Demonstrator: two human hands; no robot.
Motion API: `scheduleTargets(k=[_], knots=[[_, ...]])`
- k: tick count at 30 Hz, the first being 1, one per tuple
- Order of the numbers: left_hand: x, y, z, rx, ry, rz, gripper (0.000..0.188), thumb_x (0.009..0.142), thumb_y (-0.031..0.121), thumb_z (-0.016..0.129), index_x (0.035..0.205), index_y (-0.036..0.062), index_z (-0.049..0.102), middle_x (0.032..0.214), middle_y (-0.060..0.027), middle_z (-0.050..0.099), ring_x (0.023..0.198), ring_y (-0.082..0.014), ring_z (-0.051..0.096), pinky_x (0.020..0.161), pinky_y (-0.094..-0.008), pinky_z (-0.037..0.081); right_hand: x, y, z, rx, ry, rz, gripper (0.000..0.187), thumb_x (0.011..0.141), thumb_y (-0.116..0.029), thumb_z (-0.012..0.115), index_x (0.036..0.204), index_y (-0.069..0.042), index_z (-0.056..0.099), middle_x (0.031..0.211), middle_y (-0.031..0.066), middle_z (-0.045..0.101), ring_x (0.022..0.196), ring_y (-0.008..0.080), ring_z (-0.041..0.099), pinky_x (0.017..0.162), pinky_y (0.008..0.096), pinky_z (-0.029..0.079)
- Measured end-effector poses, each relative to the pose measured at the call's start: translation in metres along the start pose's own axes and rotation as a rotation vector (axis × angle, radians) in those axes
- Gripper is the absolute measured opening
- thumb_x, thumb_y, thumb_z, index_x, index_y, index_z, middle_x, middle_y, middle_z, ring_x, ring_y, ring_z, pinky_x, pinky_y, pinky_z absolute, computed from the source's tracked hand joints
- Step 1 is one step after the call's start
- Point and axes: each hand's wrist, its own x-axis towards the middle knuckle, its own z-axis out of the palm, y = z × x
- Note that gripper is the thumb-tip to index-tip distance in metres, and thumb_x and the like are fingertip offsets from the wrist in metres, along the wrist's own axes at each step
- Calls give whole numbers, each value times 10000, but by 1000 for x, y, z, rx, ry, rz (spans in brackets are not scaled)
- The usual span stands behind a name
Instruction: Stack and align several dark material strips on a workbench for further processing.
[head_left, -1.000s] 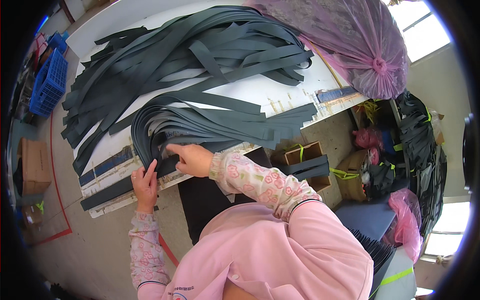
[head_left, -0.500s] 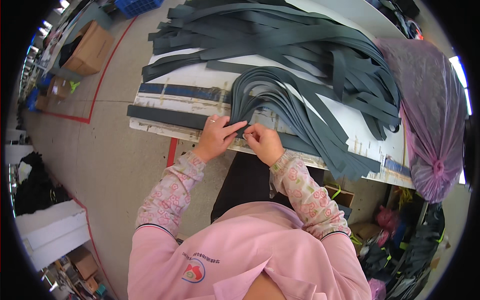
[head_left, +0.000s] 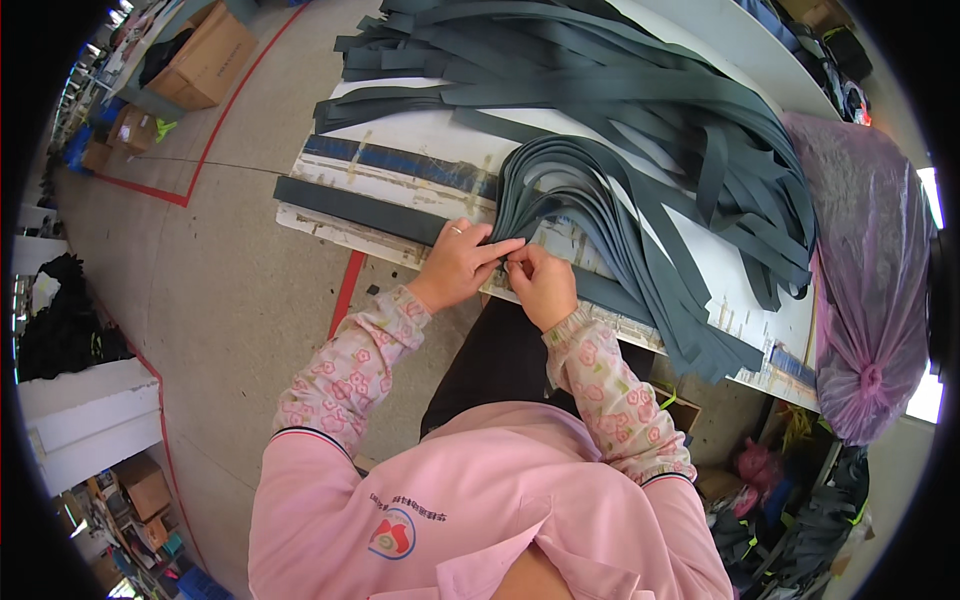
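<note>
Both my hands meet at the near edge of a white, worn board [head_left: 395, 165], over dark grey-green straps. My left hand [head_left: 465, 262] presses the ends of a looped bundle of straps [head_left: 560, 165], fingers laid over them. Close beside it, my right hand [head_left: 541, 284] is closed, thumb and fingertips pinched at the bundle's edge; what lies between them is too small to make out. The bundle arches up and fans out to the right. Under my hands a single flat strap [head_left: 360, 212] runs along the board's near edge.
A large heap of similar straps [head_left: 600, 60] covers the far part of the board. A tied pink plastic bag [head_left: 865, 270] stands at the right. Cardboard boxes [head_left: 205, 55] lie at the far left, beyond a red floor line [head_left: 225, 120].
The whole view has shifted slightly, so board and straps sit further right. My hands keep nearly the same place at the bundle's ends.
</note>
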Motion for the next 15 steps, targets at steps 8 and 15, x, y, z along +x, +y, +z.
scheduleTargets(k=[8,15], knots=[[0,2,-1,0,-35,-7,481,792,111,696,1249,260,686,852,-47,514,806,-267,489,807,-390,416,-14,36,-54,310,-90,157,137,838,-101,687,925,5,694,700,83,676,609,136,625,570,296,490],[-2,1,-5,40,-40,-13,523,753,147,755,1257,270,684,925,-64,533,821,-265,488,818,-398,419,-57,86,-140,232,45,266,115,861,-82,689,899,25,671,682,30,643,623,69,575,567,248,462]])
